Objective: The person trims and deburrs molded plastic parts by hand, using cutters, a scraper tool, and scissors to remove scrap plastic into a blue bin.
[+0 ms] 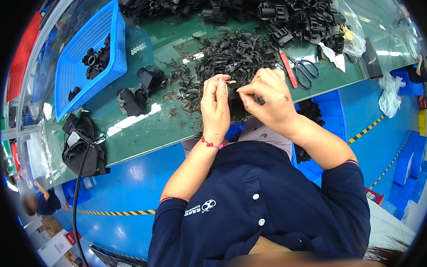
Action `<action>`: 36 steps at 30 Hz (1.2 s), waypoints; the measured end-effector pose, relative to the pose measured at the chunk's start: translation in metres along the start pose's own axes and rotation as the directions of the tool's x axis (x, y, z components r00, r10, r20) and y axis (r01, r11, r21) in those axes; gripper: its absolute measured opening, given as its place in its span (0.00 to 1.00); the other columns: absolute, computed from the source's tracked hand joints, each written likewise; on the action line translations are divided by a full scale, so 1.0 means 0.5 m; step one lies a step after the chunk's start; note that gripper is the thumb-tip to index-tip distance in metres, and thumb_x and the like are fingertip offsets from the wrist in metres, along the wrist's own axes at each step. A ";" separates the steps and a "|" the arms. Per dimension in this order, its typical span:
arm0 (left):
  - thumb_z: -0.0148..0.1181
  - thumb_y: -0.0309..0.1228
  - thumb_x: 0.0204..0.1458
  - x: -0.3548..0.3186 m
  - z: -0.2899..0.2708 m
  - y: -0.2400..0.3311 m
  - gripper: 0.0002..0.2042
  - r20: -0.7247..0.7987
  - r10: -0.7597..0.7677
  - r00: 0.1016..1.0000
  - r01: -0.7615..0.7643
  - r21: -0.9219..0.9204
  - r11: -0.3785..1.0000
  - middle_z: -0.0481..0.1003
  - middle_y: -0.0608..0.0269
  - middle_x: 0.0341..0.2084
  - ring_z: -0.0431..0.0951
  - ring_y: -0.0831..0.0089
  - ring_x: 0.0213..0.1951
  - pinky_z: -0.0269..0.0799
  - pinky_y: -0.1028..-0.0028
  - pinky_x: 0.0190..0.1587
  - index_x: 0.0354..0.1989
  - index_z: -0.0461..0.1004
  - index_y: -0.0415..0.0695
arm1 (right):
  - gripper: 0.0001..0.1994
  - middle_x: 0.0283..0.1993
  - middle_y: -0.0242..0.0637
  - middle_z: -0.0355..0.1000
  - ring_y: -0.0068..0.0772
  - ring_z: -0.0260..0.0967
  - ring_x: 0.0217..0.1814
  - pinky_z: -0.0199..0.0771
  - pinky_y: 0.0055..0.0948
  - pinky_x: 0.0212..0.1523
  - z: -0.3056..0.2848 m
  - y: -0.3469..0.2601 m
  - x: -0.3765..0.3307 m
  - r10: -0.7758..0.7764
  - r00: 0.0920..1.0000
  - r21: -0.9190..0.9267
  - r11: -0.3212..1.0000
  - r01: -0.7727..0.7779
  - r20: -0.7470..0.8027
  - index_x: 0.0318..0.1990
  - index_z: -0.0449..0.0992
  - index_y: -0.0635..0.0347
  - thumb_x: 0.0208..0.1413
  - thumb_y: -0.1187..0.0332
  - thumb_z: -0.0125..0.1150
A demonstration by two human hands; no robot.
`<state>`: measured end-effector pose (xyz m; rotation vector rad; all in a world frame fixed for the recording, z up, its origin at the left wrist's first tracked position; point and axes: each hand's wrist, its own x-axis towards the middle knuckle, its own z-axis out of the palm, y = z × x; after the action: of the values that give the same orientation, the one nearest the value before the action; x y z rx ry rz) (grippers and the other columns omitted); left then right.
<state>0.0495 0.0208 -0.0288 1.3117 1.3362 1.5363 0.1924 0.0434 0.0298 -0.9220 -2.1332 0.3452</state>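
Black plastic part (234, 96): pinched between left hand (216, 106) and right hand (265, 99), both closed on it, over the desk's (143, 131) near edge. Risk: trimming blade slipping toward fingertips; scrap pile (229, 55) just beyond.

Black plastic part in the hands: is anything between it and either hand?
Nothing visible does. The left hand and right hand both already touch the black plastic part above the green table.
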 end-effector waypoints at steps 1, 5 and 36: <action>0.44 0.31 0.60 0.001 0.000 0.001 0.11 0.015 -0.100 0.995 0.101 -0.096 0.990 0.71 0.58 0.35 0.69 0.74 0.35 0.66 0.75 0.41 0.33 0.70 0.37 | 0.05 0.25 0.29 0.63 0.30 0.62 0.31 0.53 0.30 0.36 -0.005 0.000 0.000 0.043 0.998 0.046 0.998 -0.041 -0.038 0.26 0.73 0.55 0.38 0.74 0.62; 0.41 0.34 0.62 -0.003 -0.005 0.017 0.12 0.115 -0.229 0.967 0.255 -0.375 0.891 0.72 0.61 0.33 0.73 0.78 0.35 0.68 0.79 0.40 0.37 0.69 0.38 | 0.07 0.22 0.28 0.64 0.24 0.59 0.26 0.55 0.24 0.36 -0.030 -0.002 0.008 0.114 0.993 0.128 0.986 -0.112 -0.013 0.29 0.77 0.58 0.39 0.77 0.64; 0.70 0.26 0.37 -0.025 -0.034 0.034 0.35 0.290 -0.078 0.954 0.093 -0.041 0.995 0.62 0.56 0.50 0.66 0.67 0.52 0.67 0.71 0.50 0.54 0.58 0.40 | 0.05 0.22 0.29 0.66 0.29 0.65 0.26 0.59 0.28 0.35 -0.022 0.019 -0.015 0.230 0.964 0.431 0.862 -0.267 0.135 0.30 0.74 0.59 0.43 0.72 0.63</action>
<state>0.0379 0.0009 -0.0143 1.3655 1.1424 1.2577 0.2084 0.0441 0.0282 -0.9173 -1.8810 0.9755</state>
